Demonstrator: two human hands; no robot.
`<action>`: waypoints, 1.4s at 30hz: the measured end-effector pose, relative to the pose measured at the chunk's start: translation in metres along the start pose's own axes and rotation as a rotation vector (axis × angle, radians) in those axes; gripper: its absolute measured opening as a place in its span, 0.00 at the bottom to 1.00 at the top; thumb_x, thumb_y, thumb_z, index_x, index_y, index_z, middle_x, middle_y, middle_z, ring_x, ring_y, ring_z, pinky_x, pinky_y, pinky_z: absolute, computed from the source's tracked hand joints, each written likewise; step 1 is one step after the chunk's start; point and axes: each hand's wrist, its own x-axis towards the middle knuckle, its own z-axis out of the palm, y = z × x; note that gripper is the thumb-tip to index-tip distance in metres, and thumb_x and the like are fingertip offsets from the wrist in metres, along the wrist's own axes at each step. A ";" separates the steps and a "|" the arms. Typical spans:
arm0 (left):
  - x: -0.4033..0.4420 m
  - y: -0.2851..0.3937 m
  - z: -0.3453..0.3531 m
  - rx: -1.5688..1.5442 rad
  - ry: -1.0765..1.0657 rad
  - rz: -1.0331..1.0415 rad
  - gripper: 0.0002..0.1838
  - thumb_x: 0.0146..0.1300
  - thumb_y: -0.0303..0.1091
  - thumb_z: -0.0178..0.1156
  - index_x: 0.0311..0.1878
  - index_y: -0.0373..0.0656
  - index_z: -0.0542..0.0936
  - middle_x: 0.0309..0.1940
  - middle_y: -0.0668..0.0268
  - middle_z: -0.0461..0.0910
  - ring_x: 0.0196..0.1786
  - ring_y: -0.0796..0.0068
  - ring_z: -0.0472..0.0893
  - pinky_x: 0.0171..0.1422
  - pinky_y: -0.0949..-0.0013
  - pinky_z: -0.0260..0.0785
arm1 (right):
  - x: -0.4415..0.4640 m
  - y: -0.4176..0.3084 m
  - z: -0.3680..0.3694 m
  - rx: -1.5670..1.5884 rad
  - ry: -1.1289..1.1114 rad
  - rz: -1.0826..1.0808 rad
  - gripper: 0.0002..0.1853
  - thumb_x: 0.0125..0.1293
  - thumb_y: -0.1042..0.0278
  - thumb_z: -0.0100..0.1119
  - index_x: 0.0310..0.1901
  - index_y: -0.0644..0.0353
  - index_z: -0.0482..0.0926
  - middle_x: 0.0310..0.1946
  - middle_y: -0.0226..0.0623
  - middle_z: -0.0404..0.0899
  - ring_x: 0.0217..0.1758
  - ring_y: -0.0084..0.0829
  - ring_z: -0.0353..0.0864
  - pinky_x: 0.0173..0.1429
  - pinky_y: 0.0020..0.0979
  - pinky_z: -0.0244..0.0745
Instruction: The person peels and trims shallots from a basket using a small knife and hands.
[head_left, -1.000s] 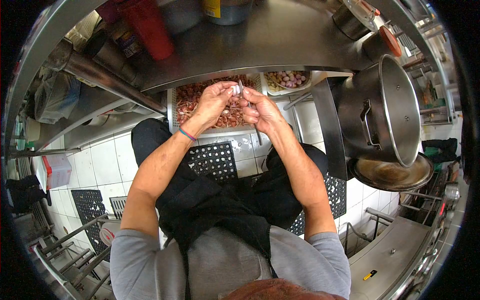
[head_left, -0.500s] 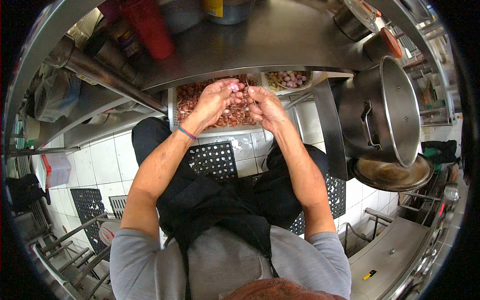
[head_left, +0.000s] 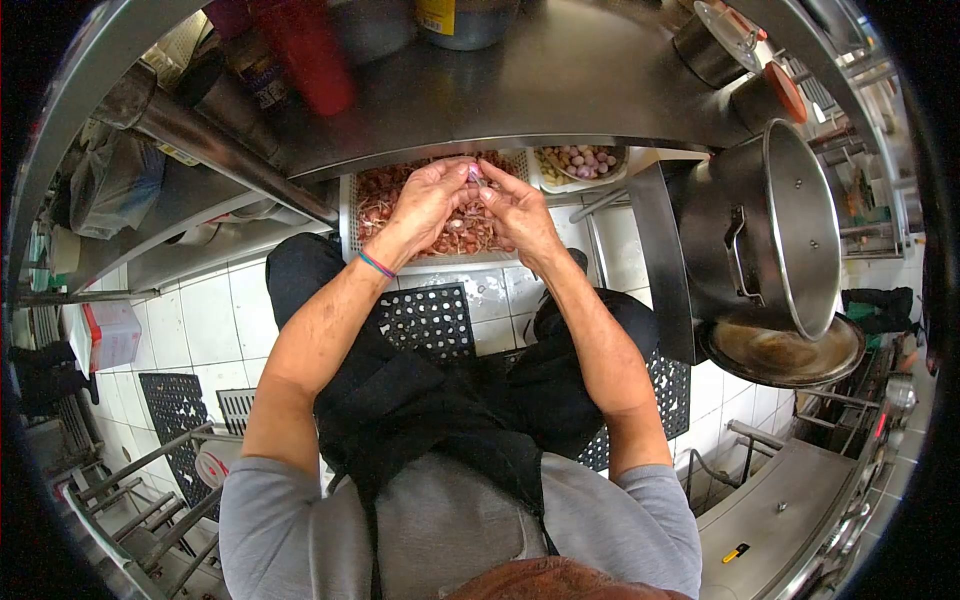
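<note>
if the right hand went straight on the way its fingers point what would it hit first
Likely the small pinkish piece pinched in the left hand; the right hand points toward it and may already be touching it, though depth is unclear.

Sm. pink-purple bulb (head_left: 474, 171) btwn fingers (head_left: 505, 177), abv. reddish bulbs (head_left: 374, 190)

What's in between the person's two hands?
In the head view, a small pinkish bulb sits between the fingertips of the left hand and the right hand. Fingers partly hide it.

Kitchen with big metal pot (head_left: 762, 215)
</note>
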 end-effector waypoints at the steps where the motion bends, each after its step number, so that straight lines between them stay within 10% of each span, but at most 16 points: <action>1: 0.001 -0.001 -0.001 0.025 0.012 0.004 0.12 0.71 0.29 0.52 0.52 0.33 0.74 0.44 0.62 0.79 0.45 0.73 0.79 0.53 0.71 0.75 | 0.000 0.001 -0.001 -0.007 -0.010 -0.001 0.22 0.69 0.72 0.57 0.64 0.58 0.72 0.32 0.26 0.80 0.20 0.10 0.64 0.22 0.17 0.60; 7: 0.000 -0.003 -0.002 0.105 0.040 0.017 0.12 0.70 0.29 0.54 0.52 0.33 0.74 0.42 0.62 0.80 0.42 0.74 0.80 0.50 0.73 0.76 | 0.008 0.012 0.001 -0.150 0.090 -0.142 0.19 0.69 0.73 0.56 0.61 0.63 0.75 0.47 0.34 0.83 0.43 0.16 0.76 0.48 0.20 0.72; 18: -0.001 0.000 0.003 0.099 0.075 0.014 0.12 0.69 0.29 0.56 0.52 0.34 0.75 0.39 0.64 0.81 0.39 0.78 0.80 0.42 0.78 0.75 | 0.000 0.003 0.002 -0.230 0.083 -0.146 0.18 0.69 0.73 0.54 0.60 0.63 0.74 0.54 0.40 0.80 0.50 0.23 0.78 0.55 0.24 0.73; 22: -0.001 -0.001 0.003 0.129 0.104 0.014 0.12 0.68 0.27 0.57 0.52 0.34 0.76 0.38 0.65 0.82 0.37 0.80 0.81 0.39 0.80 0.74 | 0.013 0.025 -0.003 -0.305 0.081 -0.385 0.20 0.69 0.70 0.56 0.62 0.56 0.74 0.41 0.31 0.83 0.34 0.15 0.75 0.36 0.21 0.74; 33: -0.001 -0.001 0.003 0.219 0.059 0.062 0.13 0.68 0.27 0.56 0.53 0.31 0.75 0.38 0.64 0.82 0.37 0.81 0.81 0.42 0.79 0.74 | 0.008 0.011 -0.002 -0.181 0.118 -0.176 0.15 0.68 0.72 0.56 0.56 0.62 0.79 0.46 0.38 0.84 0.46 0.23 0.79 0.52 0.24 0.74; 42: 0.000 -0.001 0.002 0.189 0.054 0.059 0.12 0.68 0.24 0.54 0.53 0.30 0.73 0.43 0.60 0.81 0.41 0.76 0.80 0.47 0.75 0.76 | 0.006 0.002 -0.008 -0.013 0.183 -0.013 0.14 0.70 0.71 0.55 0.55 0.61 0.79 0.28 0.26 0.79 0.20 0.13 0.66 0.23 0.19 0.62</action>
